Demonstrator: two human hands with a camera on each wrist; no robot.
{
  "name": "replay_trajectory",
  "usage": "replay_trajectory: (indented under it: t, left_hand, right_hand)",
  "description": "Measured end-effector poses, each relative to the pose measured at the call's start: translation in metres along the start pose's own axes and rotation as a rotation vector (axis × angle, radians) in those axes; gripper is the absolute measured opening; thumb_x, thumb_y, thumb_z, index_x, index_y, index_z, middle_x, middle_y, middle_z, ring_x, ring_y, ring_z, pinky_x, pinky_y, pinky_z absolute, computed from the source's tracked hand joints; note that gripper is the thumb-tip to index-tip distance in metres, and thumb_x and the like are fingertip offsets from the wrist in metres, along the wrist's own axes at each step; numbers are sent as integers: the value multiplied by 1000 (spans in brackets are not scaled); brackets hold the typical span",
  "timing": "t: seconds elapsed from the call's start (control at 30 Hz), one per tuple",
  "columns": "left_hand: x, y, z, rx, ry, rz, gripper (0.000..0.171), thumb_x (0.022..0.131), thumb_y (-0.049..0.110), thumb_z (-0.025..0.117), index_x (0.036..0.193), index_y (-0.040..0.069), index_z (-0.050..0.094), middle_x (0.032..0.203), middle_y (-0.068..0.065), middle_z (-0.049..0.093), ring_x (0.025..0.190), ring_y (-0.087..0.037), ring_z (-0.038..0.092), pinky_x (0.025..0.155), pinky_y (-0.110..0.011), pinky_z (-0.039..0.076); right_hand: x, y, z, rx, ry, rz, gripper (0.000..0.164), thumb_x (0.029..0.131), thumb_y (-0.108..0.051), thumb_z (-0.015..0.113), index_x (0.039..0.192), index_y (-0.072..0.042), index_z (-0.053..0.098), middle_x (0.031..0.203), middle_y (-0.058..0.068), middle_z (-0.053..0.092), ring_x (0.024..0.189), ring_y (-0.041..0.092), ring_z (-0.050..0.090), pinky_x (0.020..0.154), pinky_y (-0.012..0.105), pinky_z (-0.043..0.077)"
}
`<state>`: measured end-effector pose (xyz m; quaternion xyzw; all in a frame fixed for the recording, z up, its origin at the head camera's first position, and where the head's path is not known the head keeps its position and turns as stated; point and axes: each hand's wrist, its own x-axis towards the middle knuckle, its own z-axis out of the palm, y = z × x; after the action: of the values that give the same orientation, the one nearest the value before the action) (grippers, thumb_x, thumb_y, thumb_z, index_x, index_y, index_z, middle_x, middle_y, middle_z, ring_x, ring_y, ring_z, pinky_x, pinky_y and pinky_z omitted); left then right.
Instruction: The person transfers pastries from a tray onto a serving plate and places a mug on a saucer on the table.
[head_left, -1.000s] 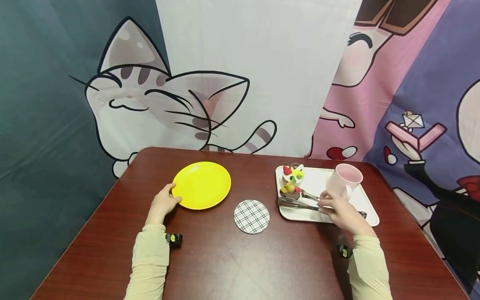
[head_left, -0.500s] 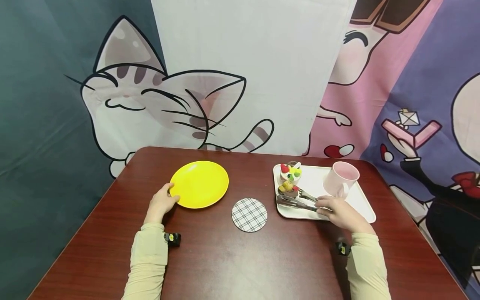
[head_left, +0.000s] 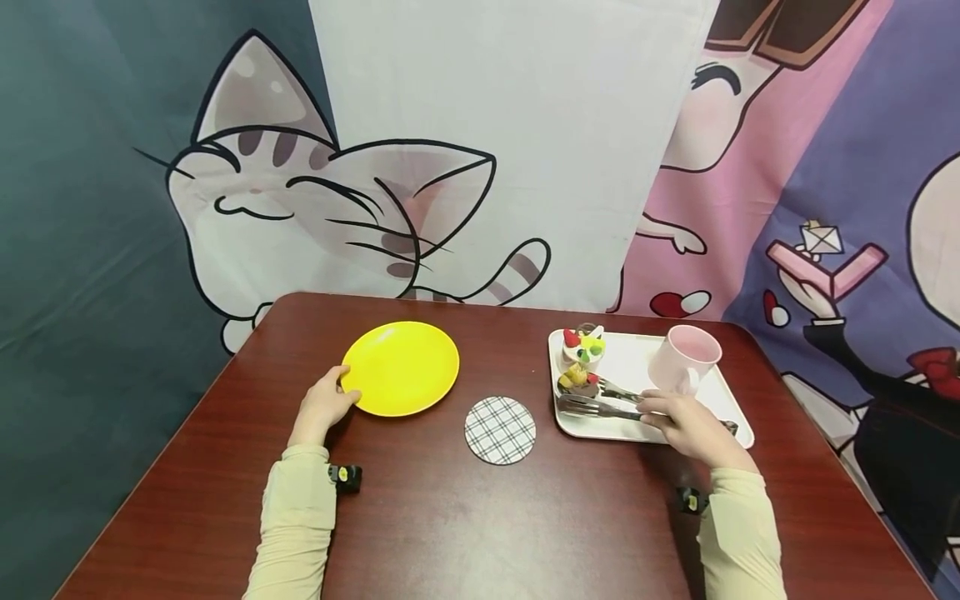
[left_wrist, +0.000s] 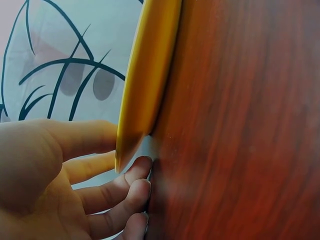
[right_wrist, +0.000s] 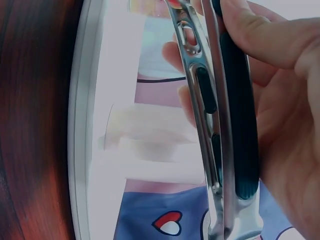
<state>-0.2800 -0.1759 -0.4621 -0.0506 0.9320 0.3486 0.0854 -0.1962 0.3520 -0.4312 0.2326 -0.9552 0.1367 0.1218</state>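
My left hand [head_left: 324, 407] pinches the left rim of a yellow plate [head_left: 405, 367] on the table; in the left wrist view the plate's edge [left_wrist: 145, 85] sits between thumb and fingers. My right hand [head_left: 690, 427] grips metal tongs [head_left: 600, 408] with dark handle grips [right_wrist: 239, 125]. The tongs reach low over a white tray [head_left: 622, 354], their two arms on either side of a small brown-based cake [head_left: 579, 385] with yellow and red topping. Just behind it stands a white toy cake [head_left: 583, 348] with fruit.
A pink mug [head_left: 682, 360] stands on the tray's right half, right behind the right hand. Between plate and tray lies a round checked coaster [head_left: 500, 431] on the brown table [head_left: 450, 517]. A cartoon-printed cloth [head_left: 510, 100] hangs behind.
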Motion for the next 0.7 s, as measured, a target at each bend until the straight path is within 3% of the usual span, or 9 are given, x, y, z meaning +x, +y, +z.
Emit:
replay_trajectory:
  t: [0.13,0.4,0.53,0.63,0.7]
  left_hand:
    - [-1,1,0,-4,-4,2,61,92,22,54,146,2,36,90,-12,47,81,-25,45,70,-33,35]
    - [-1,0,-1,5,-13,0,64,94,21,54,149,1,30,92,-13,46,84,-26,45,71,-35,35]
    - [1,0,0,3,-12,0,64,93,21,54,149,2,30,93,-13,46,85,-26,45,71,-34,34]
    - [3,-2,2,3,-10,4,63,93,20,53,149,3,30,92,-12,45,83,-25,45,71,-34,34]
    - [4,-3,3,1,-9,13,63,93,20,53,149,2,30,91,-12,45,82,-25,44,70,-33,33]
  right_hand:
    - [-3,-2,0,-6,34,10,20,77,-1,73,97,-8,73,99,9,72,88,27,68,80,49,53]
    - [5,-11,12,-65,223,7,17,76,-3,74,91,-11,71,101,12,70,84,30,68,68,49,52]
    - [14,-18,20,-45,300,14,16,76,-1,74,91,-7,72,101,16,71,86,34,69,83,62,46]
    - [23,-26,26,-24,343,4,15,76,0,74,90,-5,72,97,15,71,83,33,69,84,61,45]
    - [29,-31,30,-27,361,4,15,76,1,74,89,-6,72,97,14,71,81,32,69,80,54,49]
